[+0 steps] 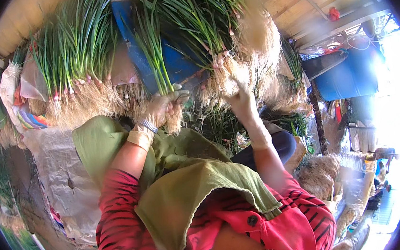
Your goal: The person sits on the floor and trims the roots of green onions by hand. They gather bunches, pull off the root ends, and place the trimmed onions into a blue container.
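Observation:
My left hand (164,108), in a pale thin glove with a metal watch band at the wrist, grips a small bunch of green onions (159,69). Their leaves point away from me, and the roots hang below the fist. At the roots of the right-hand pile of green onions (221,60) is my right hand (242,98), also gloved. Its fingers are blurred against the pale roots, so their hold is unclear. A blue board (180,60) lies behind the held bunch. To the left, more green onions (80,64) lie in a row, bulbs and roots towards me.
An olive cloth (204,178) covers my lap. Pale sheeting (65,176) spreads at the left. Loose leaves (214,123) lie below the right pile. On the right stand a blue barrel (347,72) and a heap of brownish fibrous material (320,177).

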Demonstrator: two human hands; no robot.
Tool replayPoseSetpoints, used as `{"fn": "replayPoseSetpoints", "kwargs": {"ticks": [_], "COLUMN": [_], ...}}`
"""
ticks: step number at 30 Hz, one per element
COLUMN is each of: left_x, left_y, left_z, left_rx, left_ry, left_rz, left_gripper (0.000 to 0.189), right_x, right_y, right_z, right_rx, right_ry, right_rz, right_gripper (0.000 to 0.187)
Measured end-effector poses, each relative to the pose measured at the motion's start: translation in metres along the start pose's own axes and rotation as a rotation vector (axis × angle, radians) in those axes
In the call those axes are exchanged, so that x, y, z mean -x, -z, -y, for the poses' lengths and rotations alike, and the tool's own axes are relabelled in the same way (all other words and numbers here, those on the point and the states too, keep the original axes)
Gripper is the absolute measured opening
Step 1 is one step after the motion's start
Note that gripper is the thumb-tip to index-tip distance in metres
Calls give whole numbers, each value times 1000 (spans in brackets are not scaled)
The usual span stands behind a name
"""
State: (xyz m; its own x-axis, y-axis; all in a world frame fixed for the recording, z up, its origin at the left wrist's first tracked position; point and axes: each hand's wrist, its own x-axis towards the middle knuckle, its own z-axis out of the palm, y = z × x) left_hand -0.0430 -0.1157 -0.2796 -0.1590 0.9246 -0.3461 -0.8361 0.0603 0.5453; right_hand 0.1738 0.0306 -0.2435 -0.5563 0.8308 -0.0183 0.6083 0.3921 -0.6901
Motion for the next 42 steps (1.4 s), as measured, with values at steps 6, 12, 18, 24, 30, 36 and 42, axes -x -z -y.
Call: {"fn": "replayPoseSetpoints", "kwargs": {"ticks": [6,12,18,24,30,36,42], "left_x": [5,-1,2,1,7,10,13], "left_y": [10,21,23,31,29,18,19], "left_z": [-5,7,6,6,-4,3,18], "left_rx": [-357,13,-129,-46,-110,-208,-267], "left_ry": [16,-44,-3,114,114,-352,11], "left_rz": [-234,-56,-233,-236,-190,-158,-235], "left_gripper": [11,20,24,26,20,17,16], "right_x": [-55,-23,12,47,54,4,18], "right_y": [-1,-1,-85,6,0,-100,-92], "right_z": [13,30,96,86,-9,12,44], "right_rx": [-236,-19,-1,-279,559,-107,-33], "right_ry": [23,346,423,687,117,281,248], "right_rz": [271,-75,334,457,662,-6,534], "right_gripper": [19,43,25,14,50,48,29]}}
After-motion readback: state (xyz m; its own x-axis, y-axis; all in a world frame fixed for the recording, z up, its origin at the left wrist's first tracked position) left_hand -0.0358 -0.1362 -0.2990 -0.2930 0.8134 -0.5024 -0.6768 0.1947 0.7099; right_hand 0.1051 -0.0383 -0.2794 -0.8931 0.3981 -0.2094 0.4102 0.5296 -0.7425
